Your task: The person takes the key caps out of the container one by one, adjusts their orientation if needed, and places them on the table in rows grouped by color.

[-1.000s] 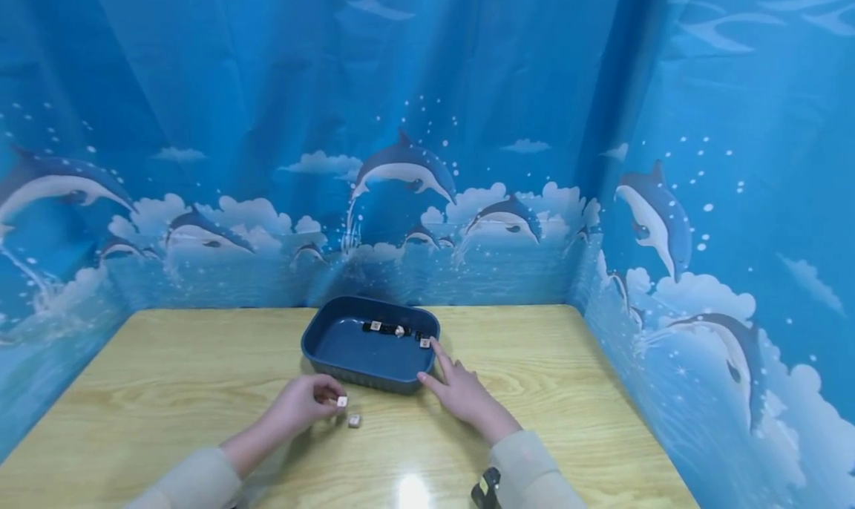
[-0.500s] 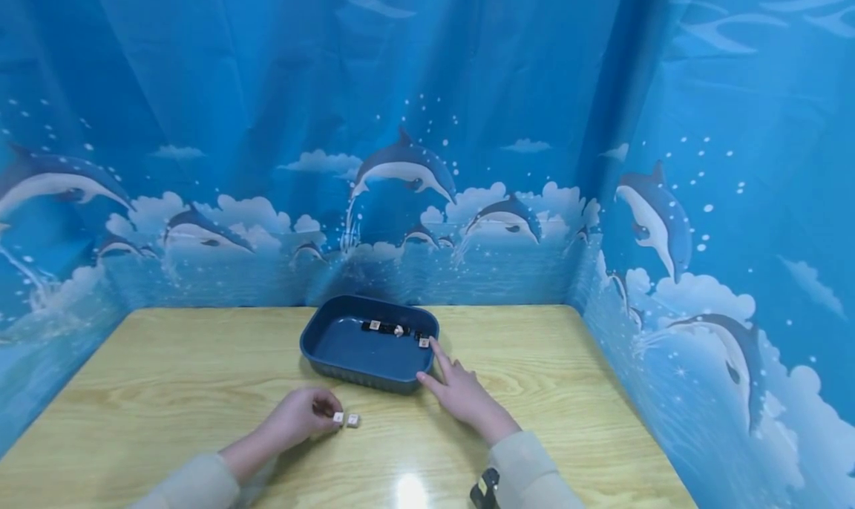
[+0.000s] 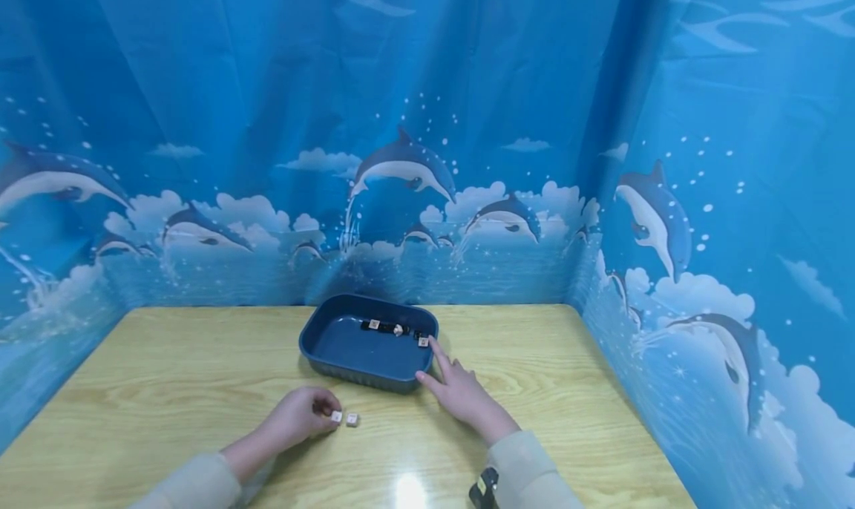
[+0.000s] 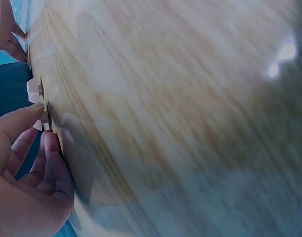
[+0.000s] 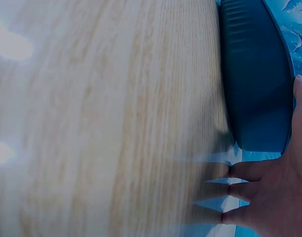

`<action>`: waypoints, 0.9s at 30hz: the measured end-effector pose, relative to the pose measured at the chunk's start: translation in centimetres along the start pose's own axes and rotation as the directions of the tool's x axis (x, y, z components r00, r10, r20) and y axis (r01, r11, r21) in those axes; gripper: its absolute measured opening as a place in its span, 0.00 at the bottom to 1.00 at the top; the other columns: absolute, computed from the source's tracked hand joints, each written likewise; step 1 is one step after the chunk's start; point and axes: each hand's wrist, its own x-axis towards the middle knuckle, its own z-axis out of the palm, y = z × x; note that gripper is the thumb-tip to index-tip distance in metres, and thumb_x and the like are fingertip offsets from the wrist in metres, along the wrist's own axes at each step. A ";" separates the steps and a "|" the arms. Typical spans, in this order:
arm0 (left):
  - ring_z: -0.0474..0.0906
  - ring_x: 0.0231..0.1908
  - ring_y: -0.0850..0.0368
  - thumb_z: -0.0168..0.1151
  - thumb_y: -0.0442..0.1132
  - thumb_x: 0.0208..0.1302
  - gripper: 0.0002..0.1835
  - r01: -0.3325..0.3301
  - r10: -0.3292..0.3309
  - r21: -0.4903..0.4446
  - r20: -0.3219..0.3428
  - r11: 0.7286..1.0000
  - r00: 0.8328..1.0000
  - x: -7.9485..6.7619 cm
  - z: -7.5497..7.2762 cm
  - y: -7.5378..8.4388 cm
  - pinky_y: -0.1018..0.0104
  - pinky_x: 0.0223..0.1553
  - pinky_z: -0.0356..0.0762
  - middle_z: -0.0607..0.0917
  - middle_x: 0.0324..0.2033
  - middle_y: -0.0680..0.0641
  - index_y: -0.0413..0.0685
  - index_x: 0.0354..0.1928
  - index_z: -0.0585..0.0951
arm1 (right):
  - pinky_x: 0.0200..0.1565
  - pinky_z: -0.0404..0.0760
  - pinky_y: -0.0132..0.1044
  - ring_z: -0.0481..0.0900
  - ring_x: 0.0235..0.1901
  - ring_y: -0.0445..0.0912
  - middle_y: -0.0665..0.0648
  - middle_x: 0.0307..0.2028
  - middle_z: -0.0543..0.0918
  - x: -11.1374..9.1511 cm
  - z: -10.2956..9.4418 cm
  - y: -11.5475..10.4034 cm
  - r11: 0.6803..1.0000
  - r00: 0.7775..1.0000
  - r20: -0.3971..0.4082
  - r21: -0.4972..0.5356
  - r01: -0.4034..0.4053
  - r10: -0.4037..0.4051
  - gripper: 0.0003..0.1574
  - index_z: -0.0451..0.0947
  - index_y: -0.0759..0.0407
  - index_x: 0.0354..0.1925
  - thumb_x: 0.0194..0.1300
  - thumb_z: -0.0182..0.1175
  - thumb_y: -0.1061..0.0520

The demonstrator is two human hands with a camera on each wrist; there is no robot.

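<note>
My left hand (image 3: 300, 414) pinches a small white block (image 3: 336, 416) with a dark mark on top, low at the wooden table. A second white block (image 3: 352, 420) sits just right of it, with a narrow gap between. From the left wrist view, thumb and fingertips hold the block (image 4: 44, 118); the other block (image 4: 34, 91) stands beyond. My right hand (image 3: 461, 399) touches the right end of a dark blue tray (image 3: 361, 376), its index finger along the rim. In the right wrist view, the thumb meets the tray rim and the other fingers rest straight on the table.
Inside the tray lie a white block (image 3: 374, 324), a small white piece (image 3: 398, 330) and another white block (image 3: 424, 342), all among black pieces. A blue dolphin-print curtain (image 3: 267, 160) borders the back and sides of the table (image 3: 568, 390).
My left hand has moved down toward the front with its block, from above and behind the second block to beside it on the left. The right hand stays at the tray.
</note>
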 end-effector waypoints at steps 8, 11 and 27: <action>0.74 0.28 0.60 0.75 0.28 0.43 0.11 0.017 -0.017 0.004 -0.005 1.000 1.000 -0.1 0.0 -0.1 0.67 0.31 0.75 0.79 0.24 0.54 0.47 0.29 0.83 | 0.67 0.41 0.66 0.51 0.69 0.69 0.70 0.69 0.60 0.0 0.1 0.0 1.000 1.000 -0.001 -0.001 0.001 -0.001 0.46 0.37 0.37 0.78 0.71 0.43 0.30; 0.74 0.28 0.60 0.75 0.28 0.43 0.12 0.023 -0.023 0.007 -0.009 1.000 1.000 -0.1 0.1 -0.1 0.68 0.31 0.75 0.79 0.24 0.54 0.47 0.30 0.83 | 0.67 0.41 0.66 0.51 0.69 0.68 0.69 0.69 0.60 0.0 0.1 0.1 1.000 1.000 0.001 0.000 -0.001 0.001 0.46 0.37 0.37 0.78 0.71 0.43 0.30; 0.76 0.29 0.60 0.75 0.30 0.46 0.12 -0.150 0.135 0.103 0.145 0.983 0.980 1.7 -3.6 2.6 0.68 0.30 0.77 0.81 0.27 0.53 0.44 0.35 0.84 | 0.67 0.40 0.66 0.50 0.70 0.67 0.67 0.70 0.60 0.3 0.3 0.4 1.000 1.000 0.008 0.003 -0.010 0.010 0.46 0.35 0.35 0.77 0.71 0.42 0.29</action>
